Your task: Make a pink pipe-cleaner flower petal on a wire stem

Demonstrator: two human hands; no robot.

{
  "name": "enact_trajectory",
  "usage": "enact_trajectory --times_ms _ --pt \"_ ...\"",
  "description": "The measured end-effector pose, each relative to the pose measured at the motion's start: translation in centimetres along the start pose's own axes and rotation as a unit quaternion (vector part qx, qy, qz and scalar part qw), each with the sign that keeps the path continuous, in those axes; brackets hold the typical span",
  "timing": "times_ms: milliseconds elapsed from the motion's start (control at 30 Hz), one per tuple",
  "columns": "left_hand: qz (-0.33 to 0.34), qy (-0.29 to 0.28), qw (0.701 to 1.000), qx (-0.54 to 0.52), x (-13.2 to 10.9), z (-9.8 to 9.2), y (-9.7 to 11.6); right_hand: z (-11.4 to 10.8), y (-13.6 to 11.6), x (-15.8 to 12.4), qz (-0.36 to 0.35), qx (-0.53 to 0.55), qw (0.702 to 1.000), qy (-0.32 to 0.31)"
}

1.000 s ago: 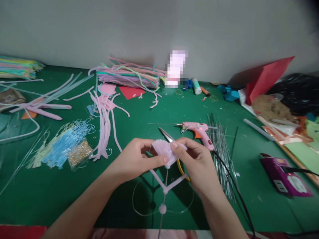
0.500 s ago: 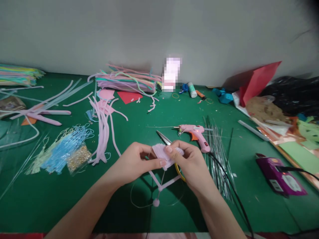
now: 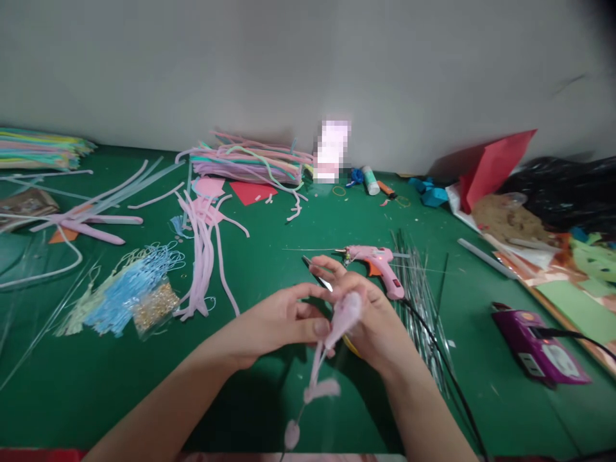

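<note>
A pale pink pipe-cleaner piece (image 3: 345, 316), somewhat blurred, is held between my two hands low in the middle of the view. My left hand (image 3: 291, 324) pinches its lower end with thumb and fingers. My right hand (image 3: 373, 317) closes round its upper side, partly hidden behind it. A thin stem hangs below with a pink pipe-cleaner strip (image 3: 323, 389) and a small pink fuzzy ball (image 3: 292, 434). Scissors (image 3: 320, 277) lie under my right hand, their blades and a bit of yellow handle showing.
A pink glue gun (image 3: 378, 260) lies beyond my right hand, near thin metal wires (image 3: 423, 301). Its black cord runs toward the front edge. Pink pipe cleaners (image 3: 202, 269), blue tassels (image 3: 125, 289) and a bead bag (image 3: 154, 309) lie left. A purple power box (image 3: 539, 346) sits right.
The pink piece has turned from facing flat to edge-on and shifted right, its stem swinging down and left. My right fingers have lifted and re-closed round it; my left hand moved slightly right.
</note>
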State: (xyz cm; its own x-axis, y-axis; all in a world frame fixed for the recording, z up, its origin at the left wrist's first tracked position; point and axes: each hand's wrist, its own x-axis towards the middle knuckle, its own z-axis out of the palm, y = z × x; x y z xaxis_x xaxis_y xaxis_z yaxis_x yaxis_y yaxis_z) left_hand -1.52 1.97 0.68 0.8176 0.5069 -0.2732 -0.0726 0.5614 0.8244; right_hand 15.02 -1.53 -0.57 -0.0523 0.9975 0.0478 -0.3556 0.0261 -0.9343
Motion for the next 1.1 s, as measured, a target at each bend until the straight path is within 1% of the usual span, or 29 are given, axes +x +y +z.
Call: enact_trajectory --times_ms 67,133,233,333,400,533,633,733,800,867,1100 --pt "0.015 0.053 0.998 0.043 -0.1 0.3 0.4 -0.1 -0.4 0.0 0.028 -0.004 0.999 0.025" --pt "0.034 0.109 0.989 0.09 -0.3 0.4 1.0 -0.1 -1.0 -0.1 0.082 0.009 0.995 0.05" --pt "0.065 0.18 0.975 0.109 -0.7 0.5 1.7 -0.3 -2.2 -0.4 0.147 0.005 0.986 0.075" --pt "0.096 0.23 0.962 0.113 -0.8 0.6 2.0 -0.3 -2.9 -0.9 0.157 -0.041 0.983 0.084" --pt "0.116 0.248 0.955 0.11 -0.8 0.5 1.9 -0.3 -3.1 -1.1 0.155 -0.06 0.983 0.082" --pt "0.135 0.255 0.952 0.098 -0.8 0.2 1.6 0.1 -2.7 -1.1 0.129 -0.079 0.984 0.093" --pt "0.118 0.233 0.958 0.118 -0.8 0.2 1.5 0.4 -2.5 -1.2 0.096 -0.122 0.983 0.102" --pt "0.096 0.202 0.963 0.148 -0.7 0.4 1.7 0.7 -2.7 -1.3 0.068 -0.194 0.974 0.099" --pt "0.091 0.195 0.964 0.159 -0.7 0.5 1.8 0.9 -2.9 -1.4 0.057 -0.234 0.966 0.094" --pt "0.087 0.199 0.962 0.166 -0.7 0.7 1.9 1.0 -3.1 -1.4 0.052 -0.258 0.96 0.093" --pt "0.092 0.209 0.954 0.195 -0.8 0.7 1.8 1.1 -3.0 -1.2 0.053 -0.261 0.96 0.086"
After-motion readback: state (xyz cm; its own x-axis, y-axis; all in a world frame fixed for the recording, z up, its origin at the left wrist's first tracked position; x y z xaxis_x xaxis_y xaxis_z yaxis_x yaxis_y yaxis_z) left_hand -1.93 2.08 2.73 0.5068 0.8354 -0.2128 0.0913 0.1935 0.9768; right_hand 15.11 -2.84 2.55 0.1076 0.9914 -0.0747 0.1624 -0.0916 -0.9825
